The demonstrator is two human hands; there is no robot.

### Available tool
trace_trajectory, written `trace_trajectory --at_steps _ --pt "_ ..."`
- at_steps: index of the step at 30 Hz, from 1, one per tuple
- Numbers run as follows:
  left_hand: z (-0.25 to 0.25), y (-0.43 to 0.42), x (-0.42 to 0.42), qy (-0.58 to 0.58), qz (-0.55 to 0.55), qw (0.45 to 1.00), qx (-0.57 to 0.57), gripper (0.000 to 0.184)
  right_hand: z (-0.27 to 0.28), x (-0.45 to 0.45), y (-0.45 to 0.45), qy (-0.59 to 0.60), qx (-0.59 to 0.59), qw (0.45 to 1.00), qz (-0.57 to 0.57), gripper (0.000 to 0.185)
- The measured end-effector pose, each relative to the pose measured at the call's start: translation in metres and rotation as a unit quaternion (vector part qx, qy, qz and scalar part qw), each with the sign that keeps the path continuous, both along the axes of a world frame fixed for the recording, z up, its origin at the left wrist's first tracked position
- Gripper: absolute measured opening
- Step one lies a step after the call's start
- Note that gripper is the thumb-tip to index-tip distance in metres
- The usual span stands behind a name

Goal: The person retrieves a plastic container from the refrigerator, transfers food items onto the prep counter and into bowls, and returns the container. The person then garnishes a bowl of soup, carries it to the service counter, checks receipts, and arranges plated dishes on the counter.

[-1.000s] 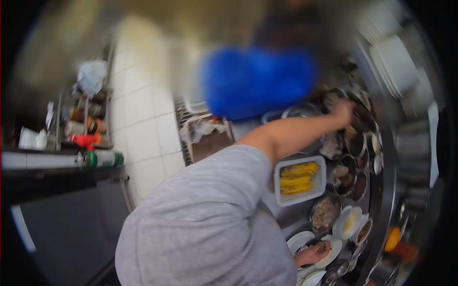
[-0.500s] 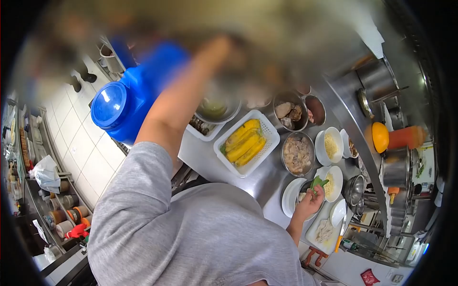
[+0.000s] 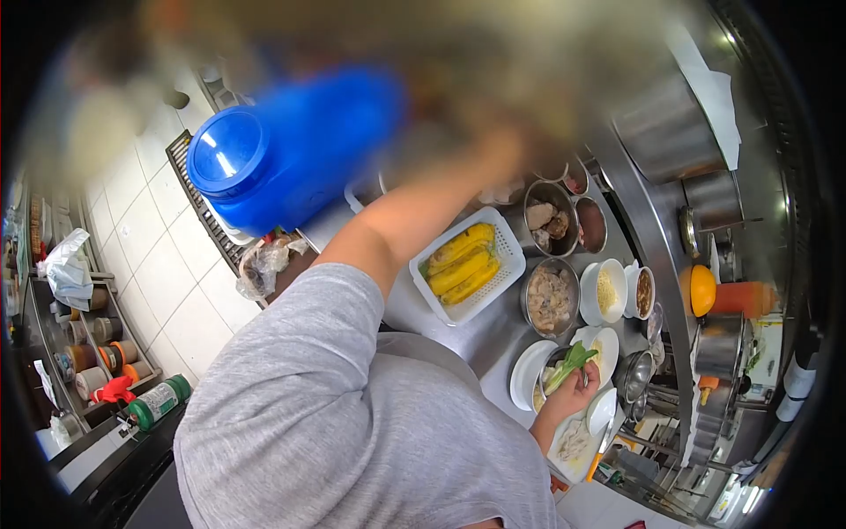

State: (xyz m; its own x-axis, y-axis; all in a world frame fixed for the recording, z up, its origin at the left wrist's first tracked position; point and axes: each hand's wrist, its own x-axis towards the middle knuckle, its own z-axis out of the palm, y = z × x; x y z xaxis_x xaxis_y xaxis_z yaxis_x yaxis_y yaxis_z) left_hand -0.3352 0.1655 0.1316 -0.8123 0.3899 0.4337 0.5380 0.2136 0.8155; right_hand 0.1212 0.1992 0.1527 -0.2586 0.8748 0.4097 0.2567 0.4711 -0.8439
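In my right hand (image 3: 573,394) is a leafy green (image 3: 571,363) with a pale stalk, which looks like bok choy. My fingers are closed around it, over a dark-rimmed bowl that stands beside a white plate (image 3: 526,375). A white bowl of pale yellow shreds lies just past the hand, partly covered by it. My left arm stretches across the counter above a white basket (image 3: 511,257) of yellow, banana-shaped pieces (image 3: 463,263). At its end, my left hand (image 3: 507,150) is lost in the blur at the top, so its fingers and anything in them are hidden.
Metal bowls of raw meat (image 3: 551,298) stand mid-counter, with white bowls of yellow shreds (image 3: 608,294) and brown sauce (image 3: 645,293) farther right. A tray (image 3: 577,445) with pale strips and an orange-handled knife (image 3: 596,458) is near my right wrist. A blue drum (image 3: 231,157) stands left.
My left arm has swung to the right across the counter. In my right hand the leafy green now shows more of its pale stalk. The whole view has shifted slightly.
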Motion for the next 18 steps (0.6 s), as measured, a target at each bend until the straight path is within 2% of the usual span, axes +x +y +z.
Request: trace_trajectory --at_steps 2,3,4,6,7,8,10,11,12,14,16,17,18 --pt "-0.021 0.021 -0.019 -0.016 0.056 0.997 -0.045 0.040 0.003 0.002 -0.004 -0.013 0.001 1.000 -0.007 0.023" --pt "0.005 -0.005 -0.008 0.076 0.098 0.988 -0.088 0.039 0.004 0.002 -0.006 -0.021 0.000 1.000 -0.011 0.023" --pt "-0.002 -0.003 -0.018 0.040 0.067 0.993 -0.090 0.038 0.005 0.001 -0.010 -0.021 0.001 1.000 -0.016 0.023" --pt "0.027 -0.033 -0.009 -0.027 0.079 0.990 -0.117 0.034 0.007 0.000 -0.015 -0.033 -0.004 0.999 -0.011 0.023" --pt "0.011 -0.035 -0.020 -0.027 0.074 0.990 -0.117 0.034 -0.003 0.004 -0.010 -0.028 0.008 1.000 -0.006 0.022" --pt "-0.015 -0.031 -0.039 -0.012 0.080 0.993 -0.087 0.040 -0.004 0.001 -0.011 -0.029 0.007 0.999 -0.009 0.022" --pt "-0.020 -0.034 -0.044 0.000 0.086 0.995 -0.058 0.047 -0.006 -0.022 -0.015 -0.048 0.042 0.998 0.027 0.020" --pt "0.005 -0.046 -0.033 -0.067 0.107 0.986 -0.110 0.058 -0.006 -0.038 -0.018 -0.033 0.038 0.997 0.053 0.020" --pt "0.031 -0.058 -0.019 -0.133 0.127 0.970 -0.159 0.068 -0.004 -0.055 -0.021 -0.077 0.078 0.990 0.085 0.021" --pt "0.063 -0.097 0.026 -0.046 0.070 0.996 0.008 0.079 0.004 -0.098 -0.021 -0.147 0.167 0.964 0.144 0.021" --pt "0.084 -0.143 0.070 -0.004 -0.087 0.993 0.081 0.073 0.015 -0.150 -0.010 -0.187 0.236 0.933 0.199 0.019" --pt "0.053 -0.158 0.087 0.039 -0.136 0.984 0.106 0.063 0.019 -0.179 0.000 -0.197 0.257 0.918 0.227 0.018" --pt "0.034 -0.175 0.110 0.009 -0.180 0.981 0.078 0.054 0.023 -0.209 0.013 -0.202 0.290 0.900 0.256 0.019"
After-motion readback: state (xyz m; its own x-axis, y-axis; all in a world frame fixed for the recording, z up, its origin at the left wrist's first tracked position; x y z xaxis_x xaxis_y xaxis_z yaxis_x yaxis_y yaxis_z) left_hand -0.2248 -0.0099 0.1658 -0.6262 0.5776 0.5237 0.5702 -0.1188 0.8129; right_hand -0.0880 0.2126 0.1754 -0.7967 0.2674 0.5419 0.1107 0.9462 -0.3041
